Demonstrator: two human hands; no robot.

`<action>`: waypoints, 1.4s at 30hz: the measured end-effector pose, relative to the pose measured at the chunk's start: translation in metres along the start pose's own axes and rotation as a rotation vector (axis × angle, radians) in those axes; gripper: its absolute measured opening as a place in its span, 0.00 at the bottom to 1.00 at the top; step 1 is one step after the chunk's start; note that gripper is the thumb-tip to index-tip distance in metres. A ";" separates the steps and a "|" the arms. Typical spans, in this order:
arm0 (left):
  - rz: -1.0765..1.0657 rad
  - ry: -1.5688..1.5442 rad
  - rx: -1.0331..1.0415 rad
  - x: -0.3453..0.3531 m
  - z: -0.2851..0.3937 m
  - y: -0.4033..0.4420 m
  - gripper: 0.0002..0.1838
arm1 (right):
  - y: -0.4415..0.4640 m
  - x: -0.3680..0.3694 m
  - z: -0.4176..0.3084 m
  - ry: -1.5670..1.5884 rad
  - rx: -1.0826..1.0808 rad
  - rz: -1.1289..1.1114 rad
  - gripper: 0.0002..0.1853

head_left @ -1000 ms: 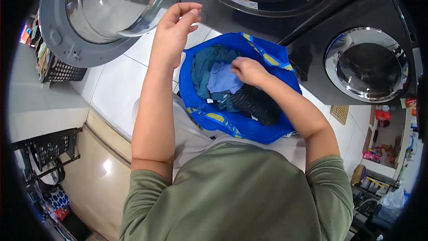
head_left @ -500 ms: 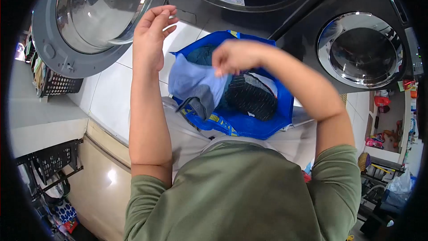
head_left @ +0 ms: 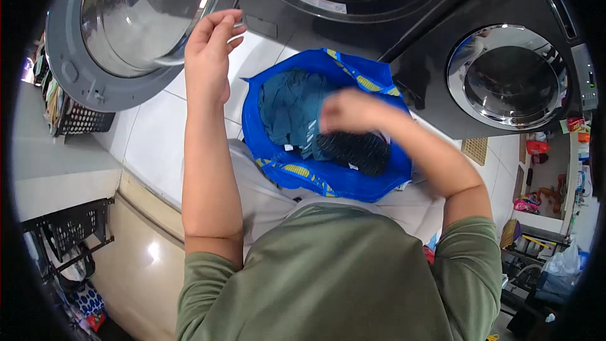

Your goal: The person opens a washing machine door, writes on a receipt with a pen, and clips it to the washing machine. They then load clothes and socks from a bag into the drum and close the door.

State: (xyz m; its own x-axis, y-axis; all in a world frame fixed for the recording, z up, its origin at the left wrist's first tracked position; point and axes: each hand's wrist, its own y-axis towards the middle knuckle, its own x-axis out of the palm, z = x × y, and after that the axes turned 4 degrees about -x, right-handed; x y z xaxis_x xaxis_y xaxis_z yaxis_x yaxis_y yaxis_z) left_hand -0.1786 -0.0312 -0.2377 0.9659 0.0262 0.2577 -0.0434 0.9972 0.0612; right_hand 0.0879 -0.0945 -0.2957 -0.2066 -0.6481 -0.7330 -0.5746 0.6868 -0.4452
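A blue bag [head_left: 363,183] with yellow-patterned straps stands open between the legs. Inside it lie a crumpled dark teal garment [head_left: 284,104] and a black speckled cloth [head_left: 360,151]. Blurred by motion, my right hand [head_left: 353,112] is over the bag, above the edges of both; whether its fingers grip anything is not clear. My left hand [head_left: 214,44] is raised in front of the open washer door, left of the bag. Its fingers are loosely bent and apart, with nothing visible in them.
The round glass washer door [head_left: 136,25] swings out at upper left. A dark front-loading machine [head_left: 328,28] stands ahead, and another with a closed round door [head_left: 508,76] at right. A black laundry basket [head_left: 85,120] sits at far left on white floor tiles [head_left: 154,126].
The light blue cloth and grey piece held by my right hand are out of sight. My right hand has moved right and slightly down, uncovering the teal garment. My left hand has barely moved.
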 end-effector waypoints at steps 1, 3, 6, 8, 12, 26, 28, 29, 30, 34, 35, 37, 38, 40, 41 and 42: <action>-0.016 -0.002 0.000 0.002 0.000 0.000 0.12 | -0.010 0.045 0.004 -0.167 0.041 -0.022 0.20; -0.035 0.031 -0.010 0.006 -0.003 -0.002 0.11 | -0.016 0.120 0.041 -0.488 0.346 0.275 0.23; -0.073 0.083 -0.016 0.010 -0.005 -0.006 0.12 | -0.004 0.142 0.107 -0.149 0.371 0.134 0.22; -0.100 0.095 -0.031 0.013 -0.007 -0.006 0.12 | -0.018 0.114 0.088 -0.059 0.341 0.093 0.20; -0.359 0.222 -0.001 0.021 -0.002 -0.013 0.22 | -0.059 0.005 0.007 0.078 0.032 0.436 0.14; -0.312 -0.317 -0.264 0.064 -0.035 -0.027 0.22 | -0.087 -0.156 -0.059 1.199 -0.802 1.010 0.19; -0.304 -0.135 -0.059 0.062 -0.015 -0.037 0.24 | -0.068 -0.135 -0.038 0.986 -0.586 1.038 0.30; -0.307 -0.047 0.046 0.061 -0.006 -0.040 0.25 | -0.057 -0.116 -0.034 0.733 -0.484 1.008 0.35; -0.307 0.388 0.337 0.053 0.000 -0.041 0.29 | -0.043 -0.098 -0.044 0.503 -0.461 0.904 0.40; -0.397 0.035 0.586 0.016 0.012 -0.019 0.32 | -0.012 -0.074 -0.077 0.480 -0.244 0.477 0.43; -0.344 -0.198 0.479 0.007 0.012 -0.012 0.31 | -0.011 -0.101 -0.076 0.352 -0.161 0.307 0.40; -0.240 -0.252 0.435 -0.010 0.015 0.003 0.29 | -0.007 -0.156 -0.067 0.490 0.009 0.622 0.31; -0.183 -0.284 0.412 -0.014 0.015 0.006 0.28 | -0.002 -0.185 -0.053 0.609 0.010 0.782 0.28; -0.183 -0.326 0.320 -0.014 0.007 0.005 0.26 | 0.006 -0.225 0.004 0.250 -0.155 1.500 0.30; -0.175 -0.345 0.290 -0.014 0.006 0.007 0.25 | 0.020 -0.225 0.027 -0.433 -0.174 1.975 0.31; -0.184 -0.340 0.261 -0.011 0.005 0.006 0.23 | 0.028 -0.204 0.017 -0.426 -0.245 1.746 0.23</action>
State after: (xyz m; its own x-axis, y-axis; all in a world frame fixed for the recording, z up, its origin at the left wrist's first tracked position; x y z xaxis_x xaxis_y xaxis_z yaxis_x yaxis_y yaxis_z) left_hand -0.1908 -0.0260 -0.2353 0.8270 -0.2177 0.5184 0.0159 0.9307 0.3654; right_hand 0.1271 0.0622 -0.1673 -0.4621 0.8316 -0.3082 -0.0423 0.3264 0.9443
